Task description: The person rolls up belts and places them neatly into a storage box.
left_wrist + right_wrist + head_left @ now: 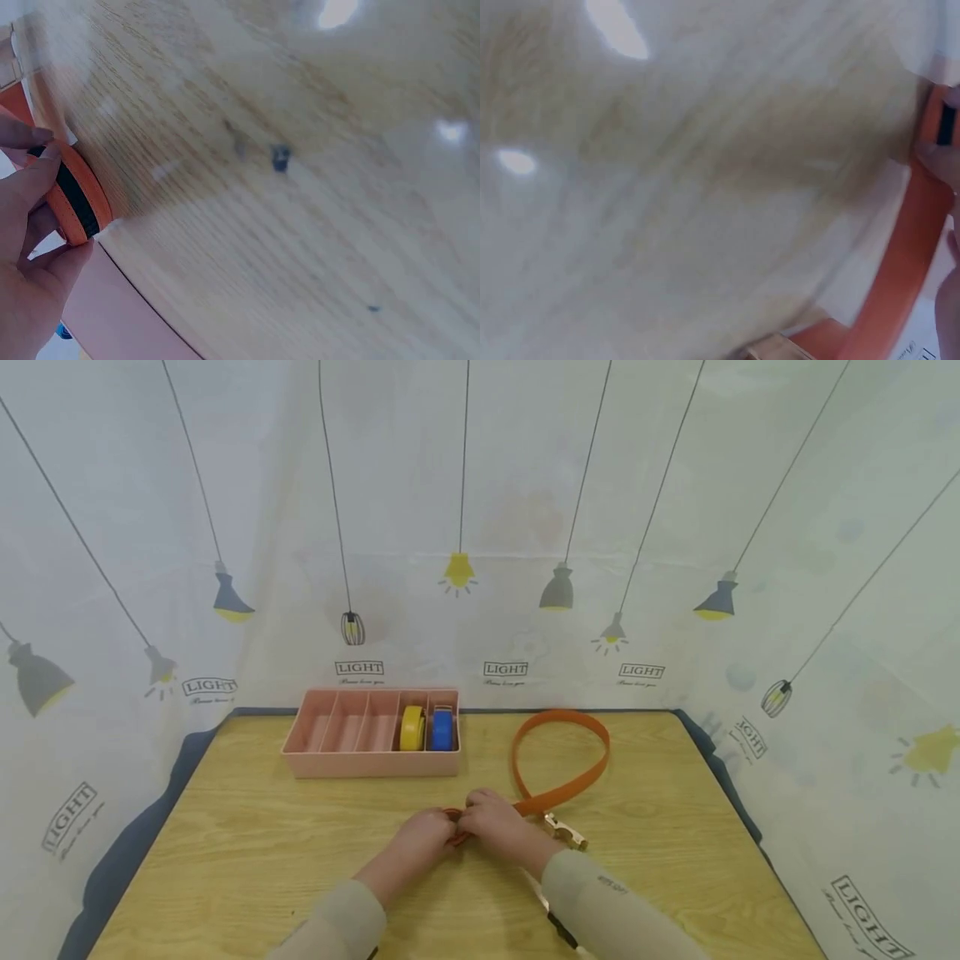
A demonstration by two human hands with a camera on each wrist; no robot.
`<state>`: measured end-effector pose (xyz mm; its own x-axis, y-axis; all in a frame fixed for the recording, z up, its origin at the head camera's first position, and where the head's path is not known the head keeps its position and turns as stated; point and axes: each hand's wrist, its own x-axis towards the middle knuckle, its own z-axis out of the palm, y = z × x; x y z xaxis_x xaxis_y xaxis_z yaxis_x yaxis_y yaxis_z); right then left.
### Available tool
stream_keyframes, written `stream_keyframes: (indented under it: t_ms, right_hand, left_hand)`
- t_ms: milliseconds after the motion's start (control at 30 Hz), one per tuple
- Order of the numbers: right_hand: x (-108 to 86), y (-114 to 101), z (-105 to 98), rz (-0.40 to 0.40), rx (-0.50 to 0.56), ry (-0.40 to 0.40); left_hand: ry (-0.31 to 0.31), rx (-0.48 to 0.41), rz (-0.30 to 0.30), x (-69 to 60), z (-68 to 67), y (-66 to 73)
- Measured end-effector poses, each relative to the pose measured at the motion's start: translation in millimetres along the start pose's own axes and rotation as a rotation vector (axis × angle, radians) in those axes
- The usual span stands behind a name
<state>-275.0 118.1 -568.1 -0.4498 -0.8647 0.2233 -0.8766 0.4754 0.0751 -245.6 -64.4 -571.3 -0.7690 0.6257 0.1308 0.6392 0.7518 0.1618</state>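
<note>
On the wooden table lies an orange belt point(564, 793) with a gold buckle point(564, 832). One end is coiled into a small roll point(88, 187), with a black stripe along its outer face in the left wrist view. My left hand point(423, 842) pinches this coil between thumb and fingers. Pressed close beside it, my right hand point(498, 827) grips the belt where the strap point(900, 277) runs off the coil. Beyond the right hand, the uncoiled length makes a wide loop. In the head view my hands cover most of the coil.
A pink divided box point(375, 765) stands at the back left of the table point(637, 893). Its two right compartments hold a yellow roll point(412, 729) and a blue roll point(442, 729). Lamp-patterned sheets point(510, 627) surround the table's back and sides.
</note>
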Motion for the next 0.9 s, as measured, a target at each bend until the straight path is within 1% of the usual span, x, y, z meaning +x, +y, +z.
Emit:
stream_keyframes:
  t_ms: [100, 167, 267, 300, 400, 533, 567, 633, 700, 767, 900]
  right_hand:
    - [-1.8, 6, -10, -0.003, 0.095, -0.06]
    - [-4.6, 14, -18, -0.012, 0.147, -0.097]
    - [-11.0, 30, -29, 0.012, 0.157, -0.122]
    - [-13.6, 35, -32, 0.026, 0.139, -0.118]
    - [-21.3, 50, -43, 0.13, 0.121, -0.165]
    - [-32.6, 62, -54, 0.29, 0.216, -0.288]
    - [-35.4, 65, -55, 0.318, 0.237, -0.316]
    - [-40.0, 67, -56, 0.345, 0.269, -0.355]
    - [-43.0, 69, -55, 0.356, 0.289, -0.379]
    - [-44.0, 72, -53, 0.35, 0.274, -0.4]
    - [-43.0, 75, -54, 0.343, 0.247, -0.439]
  left_hand:
    - [-0.03, 0.011, -0.025, 1.7, -0.2, 1.6]
    - [-0.04, 0.022, -0.019, 2.5, 0.4, 1.6]
    - [-0.048, 0.024, -0.015, 3.0, 0.5, 1.6]
    - [-0.053, 0.02, -0.021, 3.0, 0.3, 1.8]
    - [-0.055, 0.019, -0.041, 2.9, -0.3, 2.6]
    - [-0.038, 0.02, -0.036, 1.0, 0.2, 2.6]
    - [-0.03, 0.019, -0.03, 0.3, 0.7, 2.4]
    - [-0.013, 0.012, -0.016, -1.0, 2.0, 1.5]
    - [0.003, -0.003, -0.004, -1.9, 3.5, -0.1]
    - [0.011, -0.028, -0.001, -2.2, 4.6, -2.0]
    - [-0.004, -0.076, -0.003, -1.3, 5.8, -5.8]
